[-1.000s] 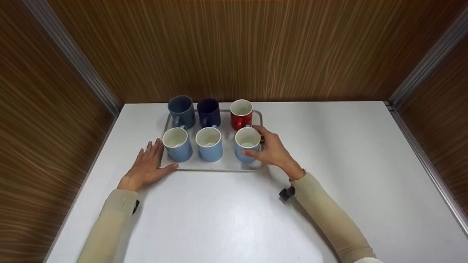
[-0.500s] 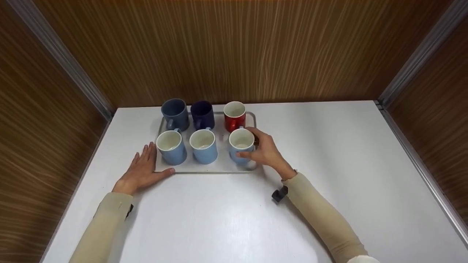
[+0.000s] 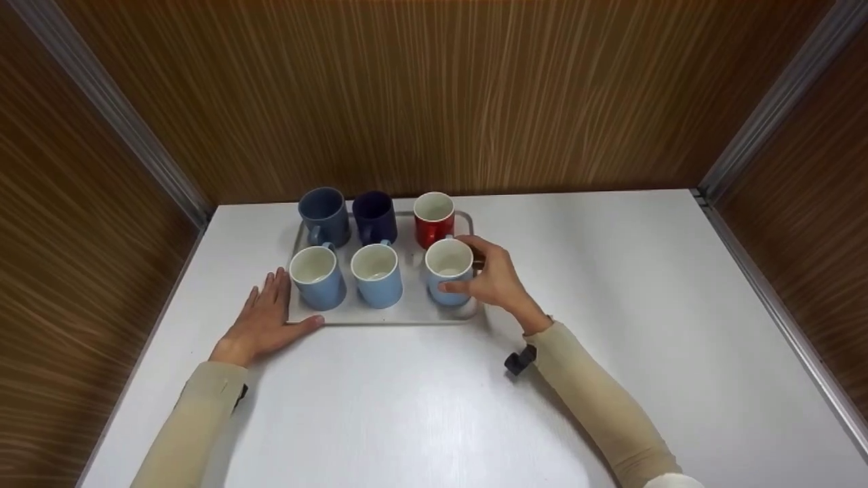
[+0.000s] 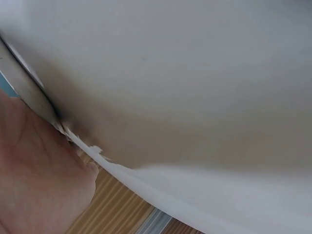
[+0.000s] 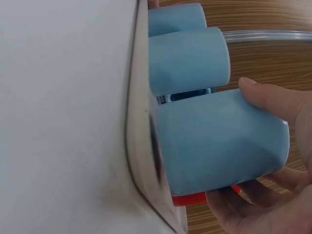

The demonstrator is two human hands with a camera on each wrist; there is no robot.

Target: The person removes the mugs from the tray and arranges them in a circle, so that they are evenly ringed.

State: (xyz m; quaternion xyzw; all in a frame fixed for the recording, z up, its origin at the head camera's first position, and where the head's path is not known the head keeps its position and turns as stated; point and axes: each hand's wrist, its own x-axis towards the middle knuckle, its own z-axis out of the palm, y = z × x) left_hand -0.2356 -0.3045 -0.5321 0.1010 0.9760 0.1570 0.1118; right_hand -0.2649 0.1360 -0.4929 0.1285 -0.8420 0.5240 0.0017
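Note:
My right hand (image 3: 498, 278) grips a light blue mug (image 5: 219, 146) with a white inside, thumb on its near side and fingers round the far right side. This mug stands upright at the right front of a pale tray (image 3: 413, 317). My left hand (image 3: 261, 322) lies with spread, straight fingers against the tray's left edge, its thumb along the front rim at the corner. Nearest to it on the tray is another light blue mug (image 3: 320, 288). A third light blue mug (image 3: 380, 288) stands in the middle of the front row.
Behind, on the same tray, a slate blue mug (image 3: 325, 220), a dark navy mug (image 3: 376, 220) and a red mug (image 3: 430, 230) form the back row. The tray lies on a white table (image 3: 407, 393) close to a wood-grain panel (image 3: 434, 102), with similar panels at both sides.
The head view has shifted slightly, so everything sits a little further left and lower. Both hands keep about the same places on the mug and tray.

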